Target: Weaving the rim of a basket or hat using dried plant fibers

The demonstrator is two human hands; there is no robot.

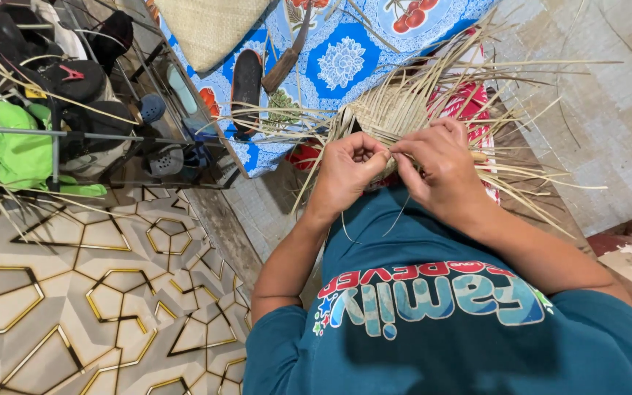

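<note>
A half-woven basket of pale straw strips [393, 110] was held up in front of the chest, over the lap, its loose ends fanned out to every side. The left hand [350, 164] was curled tight, fingers pinched on a strip at the basket's near rim. The right hand [440, 164] was closed beside it, thumb and fingertips gripping another thin straw strip [401, 212] that trailed down over the teal printed shirt [433, 307]. The two hands were nearly touching. Beyond the basket, a blue cloth patterned with white flowers and red cherries [345, 58] was spread out, and a dark sandal [246, 80] and a wood-handled tool [287, 62] were laid on it. To the left, a metal shoe rack [74, 135] was loaded with footwear, with a bright green cloth [9, 150] pushed into it. A floor of grey tiles with gold hexagon lines [74, 292] was seen below.
</note>
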